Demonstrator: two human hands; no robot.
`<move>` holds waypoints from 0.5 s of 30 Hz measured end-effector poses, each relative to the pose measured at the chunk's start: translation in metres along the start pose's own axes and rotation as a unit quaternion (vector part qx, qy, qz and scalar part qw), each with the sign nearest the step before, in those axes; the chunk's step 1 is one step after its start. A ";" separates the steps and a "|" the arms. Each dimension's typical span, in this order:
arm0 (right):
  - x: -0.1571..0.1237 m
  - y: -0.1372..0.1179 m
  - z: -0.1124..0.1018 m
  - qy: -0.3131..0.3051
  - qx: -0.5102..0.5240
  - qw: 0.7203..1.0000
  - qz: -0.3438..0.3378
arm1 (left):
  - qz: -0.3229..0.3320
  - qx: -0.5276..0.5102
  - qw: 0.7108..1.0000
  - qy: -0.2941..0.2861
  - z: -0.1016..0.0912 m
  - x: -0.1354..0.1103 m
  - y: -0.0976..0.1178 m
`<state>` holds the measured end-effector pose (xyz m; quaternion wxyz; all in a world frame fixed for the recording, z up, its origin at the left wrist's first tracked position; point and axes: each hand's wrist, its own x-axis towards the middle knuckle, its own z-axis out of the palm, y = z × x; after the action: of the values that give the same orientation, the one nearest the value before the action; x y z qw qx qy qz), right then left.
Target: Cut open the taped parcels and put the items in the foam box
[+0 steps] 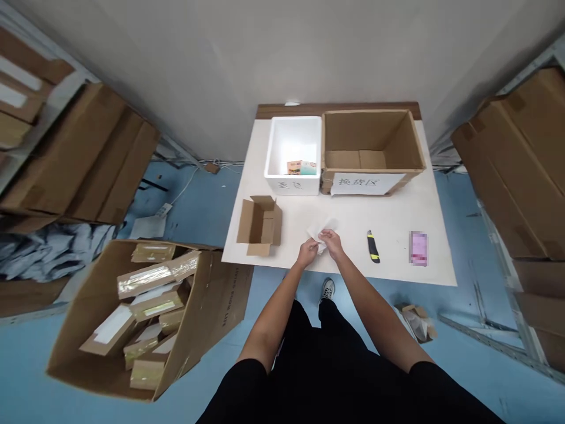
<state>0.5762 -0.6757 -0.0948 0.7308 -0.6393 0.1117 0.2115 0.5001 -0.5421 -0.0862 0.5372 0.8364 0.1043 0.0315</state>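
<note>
Both of my hands meet over the front edge of a white table (pixel 397 259). My left hand (pixel 306 252) and my right hand (pixel 331 241) are closed on a thin white piece of paper or wrapping (pixel 321 227), which sticks up and away between them. A small open cardboard box (pixel 260 226) lies on the table just left of my hands. A yellow and black utility knife (pixel 373 246) lies to the right of my right hand.
A white foam box (pixel 295 154) and a large open cardboard box (pixel 371 150) with a paper label stand at the table's back. A pink item (pixel 418 248) lies at the right. A big carton (pixel 136 312) of packages sits on the floor at the left. Stacked cartons flank both sides.
</note>
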 end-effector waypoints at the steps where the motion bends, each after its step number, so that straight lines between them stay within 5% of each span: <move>1: 0.001 -0.010 0.018 0.021 0.008 1.000 -0.013 | 0.002 0.000 1.000 0.017 -0.021 -0.002 0.000; 6: 0.009 -0.053 0.147 0.010 -0.006 0.995 -0.099 | 0.015 0.125 0.971 0.201 -0.170 -0.013 -0.025; 7: 0.009 -0.057 0.177 0.001 -0.027 0.993 -0.116 | 0.021 0.169 0.967 0.191 -0.198 -0.014 -0.033; 10: 0.012 -0.055 0.253 0.000 -0.205 0.964 -0.170 | 0.050 0.280 0.958 0.041 -0.255 -0.016 -0.056; 12: 0.016 -0.045 0.283 -0.012 -0.393 0.900 -0.189 | 0.047 0.325 0.944 -0.026 -0.267 -0.017 -0.069; 15: 0.018 -0.024 0.298 -0.106 -0.643 0.746 -0.136 | 0.048 0.350 0.934 -0.050 -0.262 -0.021 -0.083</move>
<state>0.5712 -0.3822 -0.0349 0.1748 -0.9396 -0.2175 0.1981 0.4250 -0.2791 -0.0502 0.2123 0.9760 0.0413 -0.0233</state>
